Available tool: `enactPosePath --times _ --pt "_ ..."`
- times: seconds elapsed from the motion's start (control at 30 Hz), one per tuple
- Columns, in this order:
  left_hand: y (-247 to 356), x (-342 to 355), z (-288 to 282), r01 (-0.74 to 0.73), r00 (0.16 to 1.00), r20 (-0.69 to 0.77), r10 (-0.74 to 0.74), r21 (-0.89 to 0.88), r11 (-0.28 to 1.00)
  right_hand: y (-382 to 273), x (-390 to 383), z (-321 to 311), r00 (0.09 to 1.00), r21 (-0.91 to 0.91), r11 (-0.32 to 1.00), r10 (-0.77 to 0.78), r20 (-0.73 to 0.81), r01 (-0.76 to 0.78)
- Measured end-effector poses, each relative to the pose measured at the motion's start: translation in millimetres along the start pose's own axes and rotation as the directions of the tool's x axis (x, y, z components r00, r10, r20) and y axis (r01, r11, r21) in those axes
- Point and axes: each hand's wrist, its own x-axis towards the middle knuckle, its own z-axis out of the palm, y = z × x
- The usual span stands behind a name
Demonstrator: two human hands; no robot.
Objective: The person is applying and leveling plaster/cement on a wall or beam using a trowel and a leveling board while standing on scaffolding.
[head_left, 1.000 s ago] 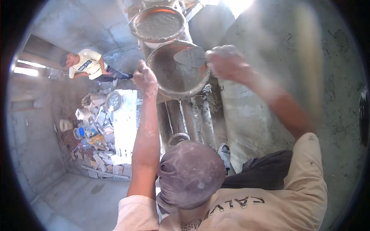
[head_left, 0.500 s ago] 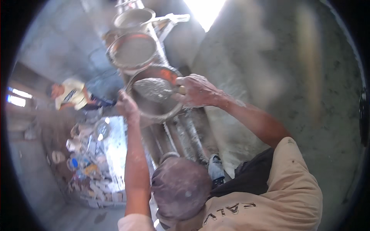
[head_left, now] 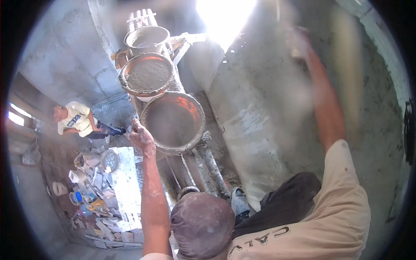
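My left hand is closed on the left side of a dark mortar bucket with orange inside. Above it stand a second bucket full of grey mortar and a smaller pail, lined up on a narrow wooden scaffold. My right hand is raised high over the rough grey wall, blurred; its fingers and anything in them cannot be made out. A capped head and beige-shirted shoulders fill the lower part of the view.
Another person in a pale shirt and dark trousers is at the left. Below them are rubble, a white board, sacks and a small blue container. A bright opening is at the top.
My right hand has swung from the near bucket, where it held a mortar-laden trowel, up and right toward the wall. My left hand stays at the bucket. The view has shifted.
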Motion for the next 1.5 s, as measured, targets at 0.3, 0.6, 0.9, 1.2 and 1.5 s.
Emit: enactPosePath --times 0.3,0.6,0.9,1.2,1.5 --pt "-7 15 -24 -0.372 0.919 -0.011 0.394 0.302 0.878 8 -145 185 0.608 -0.445 0.430 -0.399 0.687 0.786" --pt "3 2 -12 -0.100 0.995 0.025 0.097 0.221 0.970 20 -259 321 0.482 -0.344 0.652 -0.037 0.876 0.675" --pt "11 6 -18 0.042 0.996 0.081 -0.040 -0.024 0.999 -33 -210 215 0.689 -0.296 0.823 -0.151 0.709 0.485" --pt "21 0 -13 0.136 0.988 0.070 -0.135 -0.009 0.991 -58 -52 89 0.691 -0.071 0.996 0.014 0.723 0.053" --pt "26 -3 -20 0.086 0.996 -0.031 -0.086 0.004 0.996 -108 -25 -20 0.995 -0.294 0.954 0.081 0.063 -0.059"
